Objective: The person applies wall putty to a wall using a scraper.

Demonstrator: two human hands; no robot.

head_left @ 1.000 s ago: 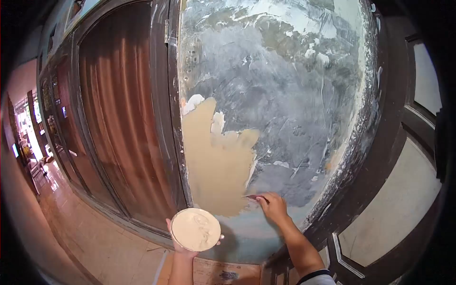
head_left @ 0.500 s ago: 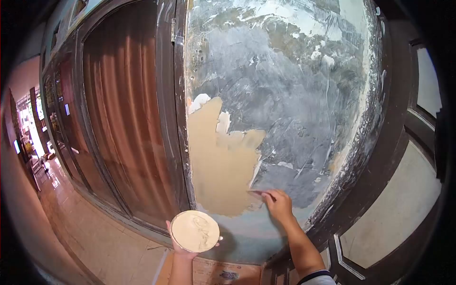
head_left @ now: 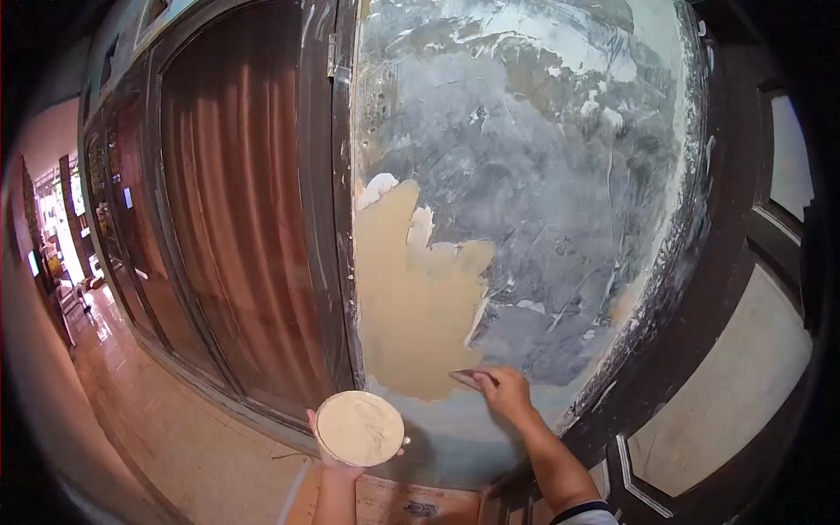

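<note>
My left hand (head_left: 331,451) grips a round bowl (head_left: 319,430) from below and the side, its fingers wrapped round the edge. Smooth beige putty (head_left: 354,424) fills the bowl, with swirl marks on top. In my right hand (head_left: 507,392) is a putty knife (head_left: 465,377), its blade against the lower edge of a tan putty patch (head_left: 420,324) on the wall. The patch covers the lower left of a mottled grey wall panel (head_left: 551,210). Most of the knife's handle is hidden by my fingers.
Left of the panel stands a dark wooden frame (head_left: 328,219) with glass and a brown curtain (head_left: 236,201) behind it. On the right is dark panelled woodwork (head_left: 691,367). A printed cardboard sheet (head_left: 394,500) lies below, beside the tiled floor (head_left: 197,420).
My right hand has moved the putty knife down and slightly left along the patch's lower right edge, where more tan now shows. The bowl stays nearly in place; the view has shifted slightly.
</note>
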